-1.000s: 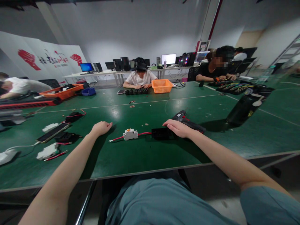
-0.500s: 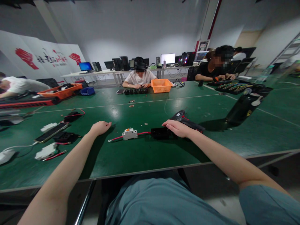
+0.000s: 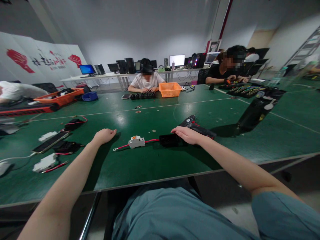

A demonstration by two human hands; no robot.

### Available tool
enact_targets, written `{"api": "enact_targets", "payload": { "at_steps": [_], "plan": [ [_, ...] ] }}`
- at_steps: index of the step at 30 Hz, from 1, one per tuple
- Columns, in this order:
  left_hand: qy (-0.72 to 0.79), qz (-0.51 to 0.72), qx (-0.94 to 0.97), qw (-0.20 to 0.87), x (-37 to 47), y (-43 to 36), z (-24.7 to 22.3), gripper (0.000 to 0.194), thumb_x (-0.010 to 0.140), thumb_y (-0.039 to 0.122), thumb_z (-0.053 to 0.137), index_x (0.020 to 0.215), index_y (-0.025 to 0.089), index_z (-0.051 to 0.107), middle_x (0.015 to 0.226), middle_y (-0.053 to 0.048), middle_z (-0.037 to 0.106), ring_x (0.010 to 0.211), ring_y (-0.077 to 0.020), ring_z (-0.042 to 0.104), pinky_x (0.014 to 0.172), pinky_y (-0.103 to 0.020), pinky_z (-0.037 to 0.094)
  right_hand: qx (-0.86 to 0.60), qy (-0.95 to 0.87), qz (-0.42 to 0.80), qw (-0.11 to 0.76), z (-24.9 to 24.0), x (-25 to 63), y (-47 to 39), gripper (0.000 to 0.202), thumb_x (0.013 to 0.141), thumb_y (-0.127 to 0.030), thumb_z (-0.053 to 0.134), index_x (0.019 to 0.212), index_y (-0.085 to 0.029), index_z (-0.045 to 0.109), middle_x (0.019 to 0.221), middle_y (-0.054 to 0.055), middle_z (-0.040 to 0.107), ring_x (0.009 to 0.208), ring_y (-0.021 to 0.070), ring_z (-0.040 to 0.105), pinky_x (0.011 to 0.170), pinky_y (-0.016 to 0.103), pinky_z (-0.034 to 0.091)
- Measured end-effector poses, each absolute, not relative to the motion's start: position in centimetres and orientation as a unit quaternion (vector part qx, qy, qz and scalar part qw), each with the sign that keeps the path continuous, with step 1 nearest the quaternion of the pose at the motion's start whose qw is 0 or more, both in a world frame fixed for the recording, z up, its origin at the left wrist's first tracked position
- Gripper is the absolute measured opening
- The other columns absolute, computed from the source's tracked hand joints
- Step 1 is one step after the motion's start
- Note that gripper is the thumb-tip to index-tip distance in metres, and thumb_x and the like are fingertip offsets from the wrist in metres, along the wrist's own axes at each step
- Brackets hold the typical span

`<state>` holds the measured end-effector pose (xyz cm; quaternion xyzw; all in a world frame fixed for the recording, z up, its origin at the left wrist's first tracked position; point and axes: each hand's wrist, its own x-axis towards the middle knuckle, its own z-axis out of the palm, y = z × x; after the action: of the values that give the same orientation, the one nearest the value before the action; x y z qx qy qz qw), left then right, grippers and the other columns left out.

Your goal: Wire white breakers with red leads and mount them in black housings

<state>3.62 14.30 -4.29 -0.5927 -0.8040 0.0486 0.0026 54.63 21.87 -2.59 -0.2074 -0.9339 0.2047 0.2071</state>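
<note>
My left hand [image 3: 104, 136] rests palm down on the green table [image 3: 155, 163], empty, with loosely curled fingers, left of a white circuit breaker [image 3: 136, 142] that has red wires [image 3: 119, 147] at both ends. My right hand [image 3: 187, 135] lies flat over the right end of a black box [image 3: 168, 140] joined to that red wire. A black and red electric screwdriver [image 3: 197, 126] lies just behind my right hand; whether my fingers touch it is unclear.
Left on the table lie a phone [image 3: 50, 142], black parts and white breakers [image 3: 45, 162]. A dark bottle [image 3: 255, 111] lies at the right. An orange bin [image 3: 170, 89] and an orange tray [image 3: 59, 96] stand farther back. Three people work at the far sides.
Both hands stay where they were. The view has shifted slightly, so everything sits a little more to the left and higher in the picture.
</note>
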Motion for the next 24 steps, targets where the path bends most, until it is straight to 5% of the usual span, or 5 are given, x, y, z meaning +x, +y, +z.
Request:
{"api": "enact_targets", "payload": {
  "at_steps": [18, 24],
  "plan": [
    [-0.794, 0.052, -0.606, 0.012, 4.8, 13.6, -3.3, 0.069, 0.092, 0.063, 0.021, 0.099, 0.023, 0.078, 0.104, -0.014, 0.074, 0.096, -0.0334, 0.068, 0.074, -0.037, 0.050, -0.219, -0.931, 0.214, 0.200, -2.5, 54.7, 21.9, 0.045, 0.104, -0.042, 0.030, 0.125, -0.017, 0.062, 0.122, 0.012, 0.066, 0.113, 0.0251, 0.061, 0.101, 0.043, 0.047],
    [-0.757, -0.029, -0.633, 0.160, 8.7, 11.5, -1.0, 0.067, 0.097, 0.054, 0.022, 0.071, 0.019, 0.072, 0.080, -0.012, 0.072, 0.077, -0.0271, 0.067, 0.063, -0.031, 0.043, -0.218, -0.931, 0.213, 0.199, -2.3, 54.7, 21.6, 0.046, 0.105, -0.042, 0.029, 0.123, -0.015, 0.062, 0.121, 0.013, 0.066, 0.112, 0.0251, 0.061, 0.101, 0.042, 0.047]
  ]
}}
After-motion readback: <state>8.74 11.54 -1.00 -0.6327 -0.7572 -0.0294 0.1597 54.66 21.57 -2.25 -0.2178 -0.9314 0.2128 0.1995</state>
